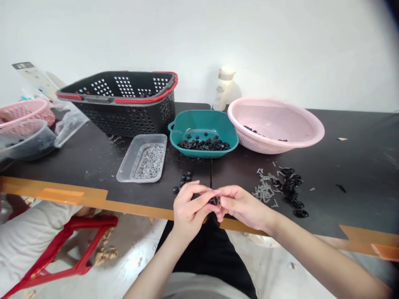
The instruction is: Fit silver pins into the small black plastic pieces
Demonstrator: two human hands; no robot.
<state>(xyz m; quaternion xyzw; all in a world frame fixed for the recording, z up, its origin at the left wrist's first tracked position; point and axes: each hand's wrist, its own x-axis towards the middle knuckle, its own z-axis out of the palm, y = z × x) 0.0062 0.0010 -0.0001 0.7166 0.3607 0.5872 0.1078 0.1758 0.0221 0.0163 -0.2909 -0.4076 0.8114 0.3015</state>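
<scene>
My left hand (195, 205) and my right hand (237, 204) meet at the table's front edge, both closed on a small black plastic part (214, 201). Fingers cover much of it, so its exact shape is hidden. Just beyond my left hand lie several round black caps (183, 179). To the right of my right hand are a loose pile of small metal pins (264, 187) and a heap of black round parts (291, 187). A teal basin (204, 154) with many small black parts stands behind my hands. Left of it, a clear plastic tub (124, 171) holds metal pins.
A pink colander (277, 146) with a few black parts stands back right, near a white bottle (222, 89). A black basket (124, 112) with red handles is back left. At far left, a person's leg (34, 236) is beside a red stool (90, 245).
</scene>
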